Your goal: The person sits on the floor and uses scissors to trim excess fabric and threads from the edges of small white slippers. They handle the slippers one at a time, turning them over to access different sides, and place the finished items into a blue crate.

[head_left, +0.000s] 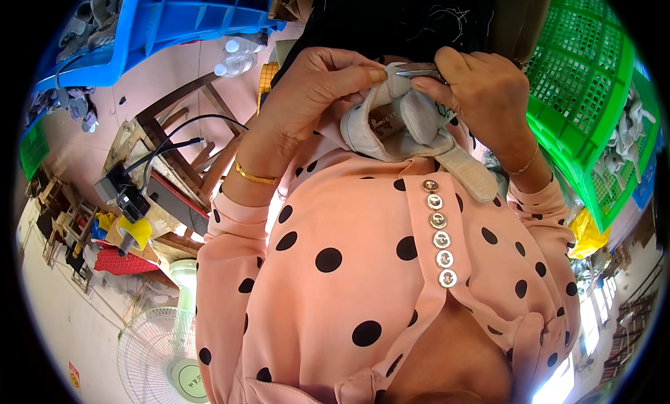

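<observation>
A small pale grey-beige shoe [364,130] with a loose strap [469,172] is held up in front of my chest, its opening and inner sole facing me. My left hand [322,83] is closed, thumb and finger pinching at the shoe's upper edge; whether a thread is also in that pinch is too small to tell. In my closed right hand [481,90] are metal thread snips [417,70], their pointed tip lying against the shoe's edge close to my left fingertips. The snips' handles are mostly hidden by my fingers.
Blue crates [188,20] with grey shoes stand at the upper left, near plastic bottles [237,57]. Green crates [583,104] holding more shoes are close by my right arm. A wooden stool [178,111], a black cable and a fan [157,348] lie to the left.
</observation>
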The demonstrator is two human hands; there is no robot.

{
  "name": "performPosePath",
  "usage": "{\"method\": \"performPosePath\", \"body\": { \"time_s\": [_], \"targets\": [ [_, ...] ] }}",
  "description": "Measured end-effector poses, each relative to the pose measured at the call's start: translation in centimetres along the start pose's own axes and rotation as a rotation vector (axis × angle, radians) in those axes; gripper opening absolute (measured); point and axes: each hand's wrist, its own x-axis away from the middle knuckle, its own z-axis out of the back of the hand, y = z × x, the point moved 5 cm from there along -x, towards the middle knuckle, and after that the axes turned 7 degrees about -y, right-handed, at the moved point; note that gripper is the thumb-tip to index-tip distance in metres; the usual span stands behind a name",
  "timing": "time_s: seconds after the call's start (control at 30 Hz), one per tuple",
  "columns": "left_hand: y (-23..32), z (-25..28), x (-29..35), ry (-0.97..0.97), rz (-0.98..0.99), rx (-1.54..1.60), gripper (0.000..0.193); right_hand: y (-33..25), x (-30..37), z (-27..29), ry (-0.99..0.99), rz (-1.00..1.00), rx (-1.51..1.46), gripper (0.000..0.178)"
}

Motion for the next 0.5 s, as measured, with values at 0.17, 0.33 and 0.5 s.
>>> {"method": "performPosePath", "body": {
  "time_s": [0.17, 0.33, 0.5],
  "targets": [
    [-0.1, -0.1, 0.0, 0.016, -0.027, -0.044, 0.016, -0.1, -0.1, -0.1, -0.012, 0.02, 0.024, 0.038],
    [0.2, -0.8, 0.3, 0.014, -0.075, -0.06, 0.018, 0.0, 0.0, -0.3, -0.114, -0.02, -0.087, 0.038],
    [0.2, -0.7, 0.2, -0.006, -0.065, -0.099, 0.015, 2.1, 0.8, -2.2, -0.257, -0.229, -0.658, 0.036]
  ]
}}
